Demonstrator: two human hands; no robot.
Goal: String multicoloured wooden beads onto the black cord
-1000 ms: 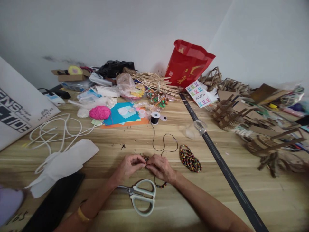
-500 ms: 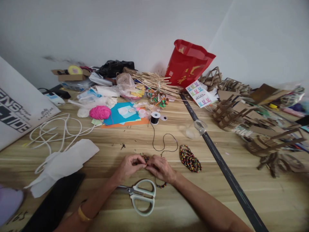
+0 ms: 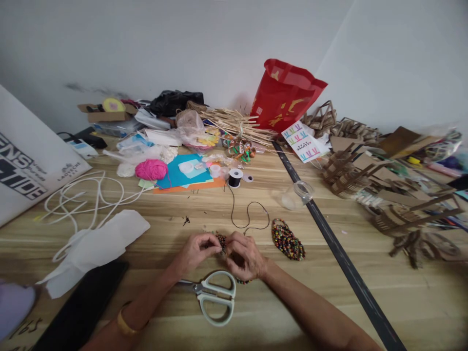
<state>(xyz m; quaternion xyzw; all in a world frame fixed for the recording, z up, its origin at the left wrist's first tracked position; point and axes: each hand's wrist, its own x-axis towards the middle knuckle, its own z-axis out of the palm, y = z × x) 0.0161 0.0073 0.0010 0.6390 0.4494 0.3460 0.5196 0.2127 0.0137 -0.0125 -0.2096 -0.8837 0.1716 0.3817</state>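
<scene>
My left hand [image 3: 199, 251] is closed in a pinch beside a small heap of loose coloured beads [image 3: 221, 240]; whatever its fingertips hold is too small to make out. My right hand [image 3: 244, 256] has its fingers curled around a thin black cord [image 3: 249, 227], which runs into it from the far side. From under that hand peeks a short strung row of beads [image 3: 243, 281]. Scissors with pale handles [image 3: 218, 298] lie just in front of my hands. Right of my right hand rests a coiled pile of beaded strands [image 3: 287, 240].
A spool of black cord [image 3: 235, 178] stands beyond my hands, near a clear plastic container [image 3: 303, 191]. White cable [image 3: 97, 195] and a white sheet [image 3: 98, 248] lie left. Pink yarn [image 3: 151, 170], a red bag [image 3: 283, 97] and woven baskets [image 3: 402, 217] crowd the back and right.
My hands have moved apart at the fingertips. My right hand has shifted slightly right and rolled, now covering more of the strung bead row. The left hand has hardly moved.
</scene>
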